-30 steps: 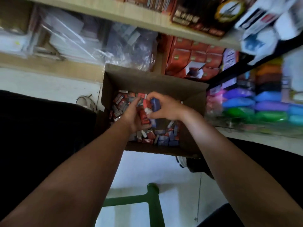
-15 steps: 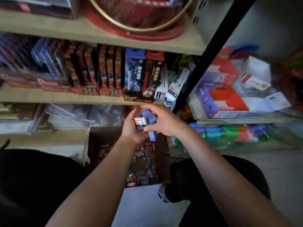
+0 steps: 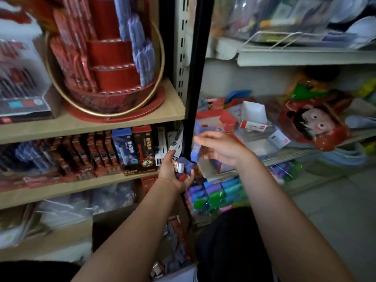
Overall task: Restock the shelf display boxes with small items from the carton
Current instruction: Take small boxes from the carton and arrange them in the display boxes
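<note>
My left hand (image 3: 173, 171) grips a clutch of small red and blue boxes (image 3: 184, 166) in front of the black shelf post. Just to the right, my right hand (image 3: 221, 148) hovers with its fingers stretched out and relaxed, above an open red and blue display box (image 3: 215, 120) on the wire shelf. I see nothing held in it. Down between my arms is the brown carton (image 3: 105, 233), with several more small boxes (image 3: 175, 251) in it, partly hidden by my left forearm.
A black upright post (image 3: 196, 78) separates the wooden shelves on the left from the wire shelves on the right. An open white box (image 3: 254, 115) and a red mask (image 3: 317, 123) lie right of the display box. Coloured packs (image 3: 219, 194) fill the shelf below.
Both hands rose out of the carton to shelf height. The right hand came away from the bundle and moved right over the display box. The left hand keeps the small boxes.
</note>
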{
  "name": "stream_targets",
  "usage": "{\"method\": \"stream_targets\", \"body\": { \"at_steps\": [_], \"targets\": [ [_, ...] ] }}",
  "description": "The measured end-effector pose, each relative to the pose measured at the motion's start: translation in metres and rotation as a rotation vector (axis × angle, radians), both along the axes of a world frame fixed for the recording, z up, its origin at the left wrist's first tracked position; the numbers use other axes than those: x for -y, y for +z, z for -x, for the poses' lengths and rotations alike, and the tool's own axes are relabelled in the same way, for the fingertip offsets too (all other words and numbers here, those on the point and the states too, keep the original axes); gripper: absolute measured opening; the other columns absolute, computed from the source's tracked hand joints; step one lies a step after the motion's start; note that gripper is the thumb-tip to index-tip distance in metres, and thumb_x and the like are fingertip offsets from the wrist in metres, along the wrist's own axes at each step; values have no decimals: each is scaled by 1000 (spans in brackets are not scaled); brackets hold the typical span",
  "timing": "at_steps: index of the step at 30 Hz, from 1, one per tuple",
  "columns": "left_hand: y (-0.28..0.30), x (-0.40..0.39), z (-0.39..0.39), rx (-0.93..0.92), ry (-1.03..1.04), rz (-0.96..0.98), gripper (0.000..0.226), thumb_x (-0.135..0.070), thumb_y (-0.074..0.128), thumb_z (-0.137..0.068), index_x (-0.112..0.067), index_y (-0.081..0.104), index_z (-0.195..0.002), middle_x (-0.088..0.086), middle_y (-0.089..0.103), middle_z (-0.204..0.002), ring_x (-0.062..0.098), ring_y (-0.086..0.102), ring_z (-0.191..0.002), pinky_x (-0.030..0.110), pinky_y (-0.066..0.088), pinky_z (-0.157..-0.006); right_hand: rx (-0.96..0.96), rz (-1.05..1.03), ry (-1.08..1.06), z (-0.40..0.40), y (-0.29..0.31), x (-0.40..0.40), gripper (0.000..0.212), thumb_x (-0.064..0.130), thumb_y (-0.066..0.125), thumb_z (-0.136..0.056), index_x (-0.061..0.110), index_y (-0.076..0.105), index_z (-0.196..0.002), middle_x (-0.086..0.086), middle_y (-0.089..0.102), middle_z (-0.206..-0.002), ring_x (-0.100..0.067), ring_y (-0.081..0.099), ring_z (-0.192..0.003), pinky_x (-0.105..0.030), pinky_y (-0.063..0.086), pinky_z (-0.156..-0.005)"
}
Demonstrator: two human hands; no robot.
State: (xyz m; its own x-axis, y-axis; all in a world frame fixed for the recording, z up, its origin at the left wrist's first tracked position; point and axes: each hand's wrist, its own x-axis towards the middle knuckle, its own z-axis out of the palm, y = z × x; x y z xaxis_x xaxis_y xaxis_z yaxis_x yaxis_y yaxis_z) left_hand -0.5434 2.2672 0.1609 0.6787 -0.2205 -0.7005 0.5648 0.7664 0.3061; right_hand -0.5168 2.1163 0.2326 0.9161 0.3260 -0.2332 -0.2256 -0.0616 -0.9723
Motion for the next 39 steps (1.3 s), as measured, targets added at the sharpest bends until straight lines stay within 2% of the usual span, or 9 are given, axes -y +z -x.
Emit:
{"method": "stream_targets", "body": {
  "at_steps": [5,8,11,17,21,26,29,36,39],
  "targets": [
    [30,42,-23,40,-70,-69,59,-68,69,-72,-15,65,-100,4,64,-99,21,61,-88,24,52,-47,-177,-253,-288,-32,5,29,4,13,65,-92,10,65,-88,-3,67,-71,-12,64,-61,-19,55,-55],
    [42,61,-32,99,-66,-62,51,-58,75,-73,-12,63,-91,4,60,-92,19,58,-90,28,55,-61,-225,-462,-373,-52,2,46,4,1,59,-93,0,63,-93,-13,65,-94,-19,63,-87,-25,60,-68],
    [49,70,-44,130,-65,-21,36,-39,74,-81,-7,61,-88,9,57,-90,21,58,-88,28,51,-73,-261,-537,-448,-70,-2,58,6,0,58,-94,-4,61,-96,-17,62,-99,-22,60,-91,-26,60,-65],
    [33,81,-81,147,-97,-125,28,-36,73,-84,-12,67,-97,10,63,-115,25,58,-116,23,52,-51,-186,-195,-475,-116,-9,66,8,7,62,-92,5,60,-100,-9,60,-84,-16,59,-71,-20,55,-57],
    [30,89,-99,166,-60,-117,21,-32,70,-88,-12,70,-79,7,66,-96,26,60,-105,28,49,-62,-38,-34,-463,-159,-7,60,13,-3,59,-90,8,59,-83,-9,56,-76,-18,55,-70,-28,54,-64],
    [20,98,-121,116,-13,-77,22,-29,73,-85,-8,67,-84,9,64,-92,25,62,-91,32,51,-65,302,735,-368,-207,-19,54,26,22,77,-81,21,58,-64,-4,68,-84,-16,60,-78,-23,41,-70],
    [16,99,-130,111,-15,-30,28,-27,73,-84,-6,65,-99,14,66,-101,30,65,-85,33,54,-69,360,988,-262,-215,-34,60,11,22,73,-84,13,67,-80,-8,70,-101,-24,64,-94,-24,46,-78],
    [7,101,-148,108,-7,72,38,-33,67,-88,-8,61,-116,14,65,-117,28,64,-89,30,58,-65,298,1432,-130,-224,-49,52,32,9,52,-96,11,59,-127,-11,60,-130,-30,56,-120,-36,45,-93],
    [6,102,-150,105,11,95,30,-32,68,-88,-7,62,-104,13,64,-118,26,63,-95,33,58,-59,333,1530,-54,-231,-50,56,33,14,43,-102,9,56,-131,-13,56,-134,-29,53,-123,-17,40,-81]
  ]
}}
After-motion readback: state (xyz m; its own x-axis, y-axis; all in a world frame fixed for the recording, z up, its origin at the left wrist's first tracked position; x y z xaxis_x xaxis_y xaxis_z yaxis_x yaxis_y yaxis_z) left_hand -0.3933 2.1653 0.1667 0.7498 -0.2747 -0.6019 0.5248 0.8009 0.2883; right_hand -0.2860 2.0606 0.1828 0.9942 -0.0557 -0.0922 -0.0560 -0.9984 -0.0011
